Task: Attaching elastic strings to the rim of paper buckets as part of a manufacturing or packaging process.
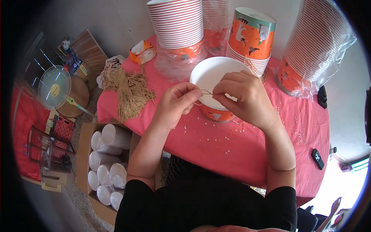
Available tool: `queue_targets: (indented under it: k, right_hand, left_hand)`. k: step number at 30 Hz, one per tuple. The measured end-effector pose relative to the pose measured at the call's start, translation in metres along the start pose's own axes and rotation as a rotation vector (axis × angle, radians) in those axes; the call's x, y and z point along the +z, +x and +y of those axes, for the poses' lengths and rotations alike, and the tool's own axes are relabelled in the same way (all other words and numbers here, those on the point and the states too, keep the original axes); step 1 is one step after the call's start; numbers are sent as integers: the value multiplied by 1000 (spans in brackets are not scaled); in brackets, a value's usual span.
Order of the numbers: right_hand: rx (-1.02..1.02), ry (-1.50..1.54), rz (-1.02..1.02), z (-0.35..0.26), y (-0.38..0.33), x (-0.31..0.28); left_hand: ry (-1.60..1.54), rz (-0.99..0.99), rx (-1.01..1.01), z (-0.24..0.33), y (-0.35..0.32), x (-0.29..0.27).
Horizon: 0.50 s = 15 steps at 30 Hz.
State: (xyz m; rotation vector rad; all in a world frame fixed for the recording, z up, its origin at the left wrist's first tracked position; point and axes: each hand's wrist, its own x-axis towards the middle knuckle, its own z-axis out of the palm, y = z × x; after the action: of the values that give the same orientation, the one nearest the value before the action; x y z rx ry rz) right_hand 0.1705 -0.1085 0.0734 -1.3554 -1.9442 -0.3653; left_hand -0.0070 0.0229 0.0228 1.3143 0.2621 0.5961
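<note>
A thin tan paper cord (206, 92) runs between my two hands, over the front rim of a paper bucket (218, 114). My left hand (176, 103) pinches one end between thumb and forefinger. My right hand (245, 96) has its fingertips closed on the other side of the cord, close to the left. Standing upright on the table, the bucket has a white inside and an orange printed outside; my right hand hides part of its opening. A large bundle of the same tan cords (131, 92) lies to the left, near the table edge.
Stacked buckets (176, 25) stand along the back, with a plastic-wrapped stack (309, 46) at right. Small white dots litter the pink tablecloth (239, 154). A dark phone (318, 159) lies at the right edge. On the floor at left are a carton (85, 154) of wrapped cups and a fan (55, 88).
</note>
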Motion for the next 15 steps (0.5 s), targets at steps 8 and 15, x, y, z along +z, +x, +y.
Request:
queue_targets:
  k: [8, 15]
  right_hand:
    - [9, -5, 69, 4, 0, -2]
    - [-84, 5, -33, -2, 0, -2]
  left_hand:
    - [395, 3, 219, 8, -6, 0]
    - [492, 15, 158, 19, -17, 1]
